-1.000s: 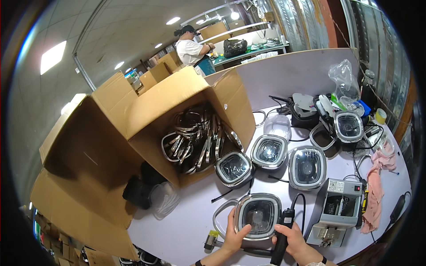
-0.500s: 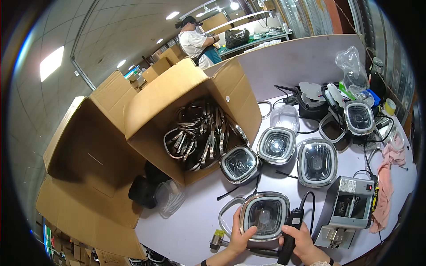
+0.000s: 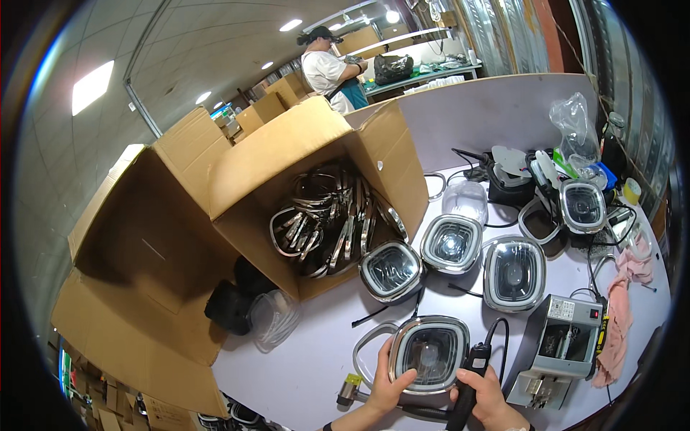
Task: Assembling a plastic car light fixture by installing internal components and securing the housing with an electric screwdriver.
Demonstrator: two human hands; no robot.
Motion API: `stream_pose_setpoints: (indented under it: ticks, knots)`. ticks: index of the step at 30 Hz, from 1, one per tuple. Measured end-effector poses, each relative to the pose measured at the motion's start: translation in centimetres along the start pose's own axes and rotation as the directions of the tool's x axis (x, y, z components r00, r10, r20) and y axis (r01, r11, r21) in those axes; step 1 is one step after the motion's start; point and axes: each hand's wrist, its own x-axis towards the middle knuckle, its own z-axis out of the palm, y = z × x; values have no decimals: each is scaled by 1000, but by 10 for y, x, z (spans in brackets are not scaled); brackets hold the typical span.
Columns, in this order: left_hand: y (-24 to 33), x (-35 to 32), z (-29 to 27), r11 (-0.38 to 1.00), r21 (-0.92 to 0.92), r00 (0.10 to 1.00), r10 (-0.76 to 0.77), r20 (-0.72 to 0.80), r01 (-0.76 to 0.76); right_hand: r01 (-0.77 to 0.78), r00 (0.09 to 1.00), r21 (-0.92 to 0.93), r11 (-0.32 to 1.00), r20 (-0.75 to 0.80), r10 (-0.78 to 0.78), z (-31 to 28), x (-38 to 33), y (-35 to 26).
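Observation:
Low in the middle of the head view, a rounded-square lamp (image 3: 429, 355) with a chrome rim and clear front stands tilted toward me. My left hand (image 3: 389, 384) grips its left edge, thumb on the front rim. My right hand (image 3: 486, 395) is closed round a black electric screwdriver (image 3: 466, 399), with a cord looping from its upper end; its lower end is out of view. The right thumb lies near the lamp's lower right corner. Under my hands lies a mallet (image 3: 350, 388) with a metal and yellow head. A chrome ring (image 3: 359, 350) lies left of the lamp.
Several similar lamps (image 3: 514, 273) stand beyond. An open carton (image 3: 280, 161) holds many chrome rings (image 3: 334, 215); another carton (image 3: 129, 316) gapes at left. A grey screw feeder (image 3: 557, 345) and pink cloth (image 3: 617, 323) are at right. Another person (image 3: 327, 72) stands behind the partition.
The view has tipped slightly, so the surroundings sit a little lower. My hands, the lamp and the screwdriver keep nearly the same positions.

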Motion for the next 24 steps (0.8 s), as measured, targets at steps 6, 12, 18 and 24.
stream_pose_setpoints:
  ticks: [6, 12, 18, 24]
  knots:
    - [0, 0, -1, 1000, -4, 1000, -2, 3, 2, -14, 1000, 23, 1000, 2, 14, -1, 1, 1]
    - [-1, 2, 0, 1000, -12, 1000, 2, 3, -2, -4, 1000, 2, 1000, 6, 4, -3, 3, 1]
    - [0, -1, 2, 997, -68, 1000, -25, -5, 24, -53, 997, -75, 996, 61, 57, 1, -7, -6]
    - [-3, 1, 0, 999, -52, 1000, 13, 0, -13, -34, 998, -63, 997, 43, 36, 4, -9, -5]
